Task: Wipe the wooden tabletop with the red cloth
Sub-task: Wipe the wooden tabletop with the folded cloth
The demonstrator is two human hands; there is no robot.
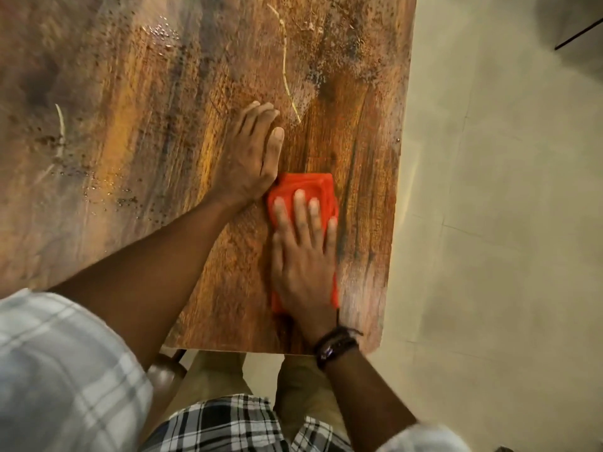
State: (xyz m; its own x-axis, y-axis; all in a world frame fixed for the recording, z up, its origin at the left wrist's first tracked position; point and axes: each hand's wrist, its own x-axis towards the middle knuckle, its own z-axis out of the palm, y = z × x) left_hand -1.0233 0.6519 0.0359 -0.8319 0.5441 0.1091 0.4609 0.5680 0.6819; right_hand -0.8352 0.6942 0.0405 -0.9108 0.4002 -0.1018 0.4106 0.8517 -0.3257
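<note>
The wooden tabletop [137,132] fills the upper left of the head view, stained and speckled with droplets and crumbs. A folded red cloth [310,185] lies near the table's right front corner. My right hand [303,256] presses flat on the cloth with fingers spread, covering most of it. My left hand [251,154] rests flat on the bare wood just left of and beyond the cloth, fingers together, its thumb side touching the cloth's corner.
The table's right edge [399,177] and near edge [261,351] meet close to my right wrist. Pale floor tiles [489,223] lie to the right. A dark round chair part [164,373] sits below the near edge. A thin pale strand [287,66] lies on the wood beyond my hands.
</note>
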